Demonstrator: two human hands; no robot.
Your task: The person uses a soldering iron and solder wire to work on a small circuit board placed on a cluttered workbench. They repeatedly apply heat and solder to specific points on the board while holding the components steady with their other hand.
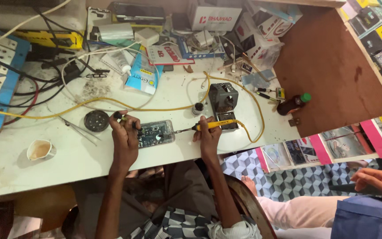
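Your left hand (124,132) pins the opened phone (155,133), right hand (208,135) at 3 o'clock grips the soldering iron (206,126); board's fragile, hold edges only.

A worn white worktable (80,163) fills the left and centre of the frame. A brown board (332,66) sits at upper right. Grey cube-patterned floor tiles (297,181) show at lower right.

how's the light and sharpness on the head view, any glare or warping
Head view: even, soft light, with only faint shadows under the left hand and right hand; the phone and soldering iron are fairly sharp; the white bench looks bright but not blown out; its edges bow slightly from the wide lens.
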